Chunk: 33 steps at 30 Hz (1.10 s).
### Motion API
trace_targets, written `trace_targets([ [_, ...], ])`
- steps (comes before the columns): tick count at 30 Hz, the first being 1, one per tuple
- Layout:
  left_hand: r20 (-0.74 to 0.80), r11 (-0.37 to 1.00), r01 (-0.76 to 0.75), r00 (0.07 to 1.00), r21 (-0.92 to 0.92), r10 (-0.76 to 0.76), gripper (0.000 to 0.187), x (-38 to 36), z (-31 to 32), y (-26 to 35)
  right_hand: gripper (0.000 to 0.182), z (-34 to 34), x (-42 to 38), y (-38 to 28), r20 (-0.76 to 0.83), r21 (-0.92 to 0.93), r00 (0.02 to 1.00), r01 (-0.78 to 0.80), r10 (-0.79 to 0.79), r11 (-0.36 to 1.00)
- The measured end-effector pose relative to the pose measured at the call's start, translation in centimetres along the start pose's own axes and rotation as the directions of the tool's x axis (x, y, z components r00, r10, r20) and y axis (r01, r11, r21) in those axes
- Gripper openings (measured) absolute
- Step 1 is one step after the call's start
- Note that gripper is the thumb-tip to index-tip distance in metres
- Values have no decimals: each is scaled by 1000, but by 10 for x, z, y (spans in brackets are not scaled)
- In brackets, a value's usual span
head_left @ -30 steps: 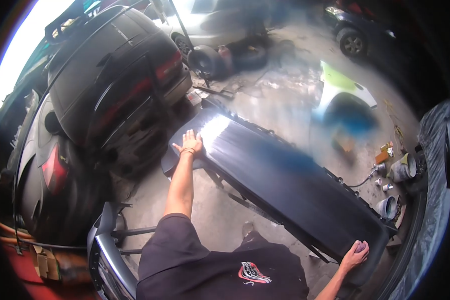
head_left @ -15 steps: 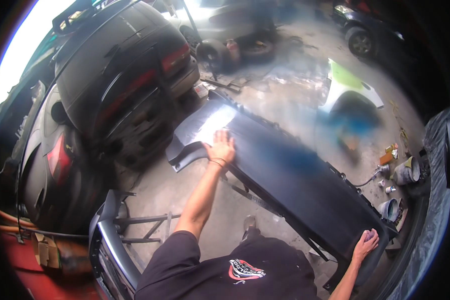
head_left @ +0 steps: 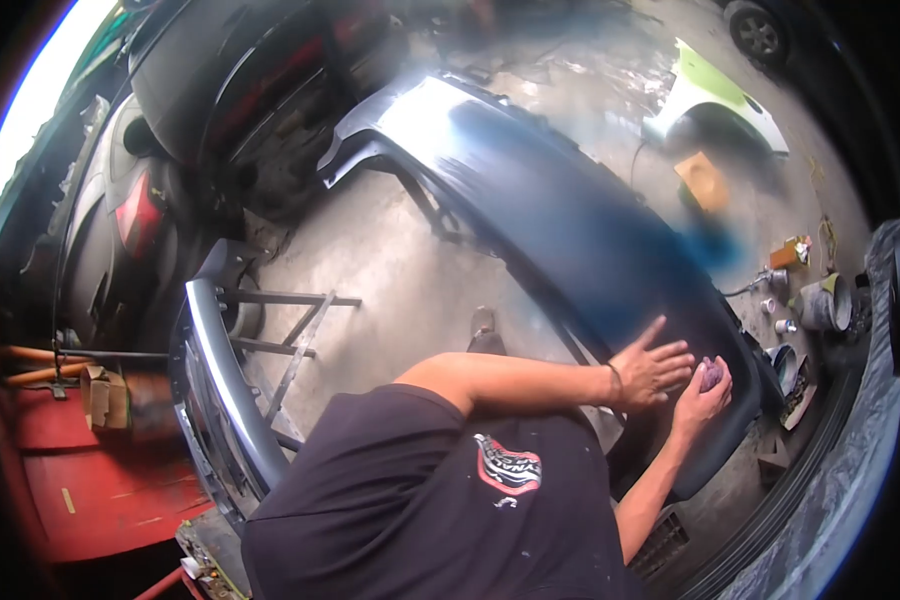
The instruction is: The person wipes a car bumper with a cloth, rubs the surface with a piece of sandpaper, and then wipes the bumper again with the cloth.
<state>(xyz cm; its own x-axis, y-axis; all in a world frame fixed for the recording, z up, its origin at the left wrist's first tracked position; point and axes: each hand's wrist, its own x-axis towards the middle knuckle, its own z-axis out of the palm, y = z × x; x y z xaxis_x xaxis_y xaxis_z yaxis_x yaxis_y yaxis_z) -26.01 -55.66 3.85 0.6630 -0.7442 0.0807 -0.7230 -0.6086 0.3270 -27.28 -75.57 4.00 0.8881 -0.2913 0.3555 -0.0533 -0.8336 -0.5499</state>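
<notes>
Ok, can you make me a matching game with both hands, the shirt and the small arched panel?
Things:
1. left hand
2. right hand
3. shirt
4. small arched panel

Looks:
A. green and white
B. holding a purple lump
C. dark, with a printed logo
D. fingers spread, a band at the wrist

Right pairs: 1-D, 2-B, 3-C, 4-A
</notes>
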Motion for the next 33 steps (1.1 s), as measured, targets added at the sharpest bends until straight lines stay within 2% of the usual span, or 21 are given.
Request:
trace_targets([
  [3,-108,971,220,972,96,-210,75,-22,-21,-24,37,-22,-20,45,-75,-79,997,27,-33,996],
  [4,-152,940,315,943,128,-295,74,-31,-29,-38,37,-26,-27,52,-113,-58,994,-5,-2,998],
  [6,-230,788,557,829,262,-509,71,-44,-57,-70,39,-31,-31,53,-93,0,993,-72,72,997],
  [8,-252,743,661,741,106,-623,67,-62,-71,-126,39,-31,-32,49,-95,-47,994,-55,50,997],
  [10,-321,648,712,701,271,-637,69,-83,-65,-195,38,-30,-23,42,-125,-101,992,-14,2,995],
  [12,-349,494,780,618,384,-704,70,-104,-67,-269,38,-28,-23,37,-121,-82,988,-103,93,991],
  [13,-321,458,869,495,187,-808,71,-109,-87,-291,38,-26,-21,37,-128,-96,989,-90,78,991],
  [14,-258,409,912,391,-18,-884,72,-107,-113,-319,37,-25,-20,34,-118,-87,985,-138,128,987],
  [15,-218,330,943,317,-28,-923,76,-111,-121,-357,37,-24,-20,34,-136,-74,986,-108,98,991],
  [16,-243,347,935,319,-81,-916,78,-124,-116,-407,36,-28,-17,30,-155,-79,986,-74,61,994],
  [17,-154,273,956,256,-104,-954,79,-125,-149,-415,35,-25,-18,29,-177,-70,980,-107,93,992],
  [18,-150,247,960,226,-133,-962,79,-132,-158,-447,34,-23,-18,27,-195,-93,976,-113,93,989],
  [19,-237,273,947,230,-170,-944,80,-149,-133,-515,34,-21,-18,26,-209,-118,974,-115,89,986],
  [20,-212,218,962,181,-163,-960,81,-156,-135,-555,32,-20,-19,25,-200,-96,970,-156,135,983],
  [23,-239,158,980,125,-122,-963,80,-175,-145,-658,31,-17,-16,19,-217,-110,960,-203,176,973],
  [24,-194,92,982,58,-167,-979,79,-176,-167,-659,31,-14,-17,17,-196,-111,960,-224,200,968],
  [26,-122,16,989,-2,-149,-993,80,-178,-214,-658,32,-12,-17,15,-188,-133,957,-247,221,960],
  [29,-107,-22,976,-46,-215,-993,80,-196,-230,-714,33,-6,-19,16,-181,-245,964,-234,193,941],
  [31,-79,-39,974,-58,-222,-995,79,-200,-239,-727,37,-5,-21,22,-185,-249,953,-281,239,927],
  [33,-102,-41,980,-62,-195,-993,79,-205,-237,-720,37,-6,-24,30,-185,-272,961,-249,203,930],
])
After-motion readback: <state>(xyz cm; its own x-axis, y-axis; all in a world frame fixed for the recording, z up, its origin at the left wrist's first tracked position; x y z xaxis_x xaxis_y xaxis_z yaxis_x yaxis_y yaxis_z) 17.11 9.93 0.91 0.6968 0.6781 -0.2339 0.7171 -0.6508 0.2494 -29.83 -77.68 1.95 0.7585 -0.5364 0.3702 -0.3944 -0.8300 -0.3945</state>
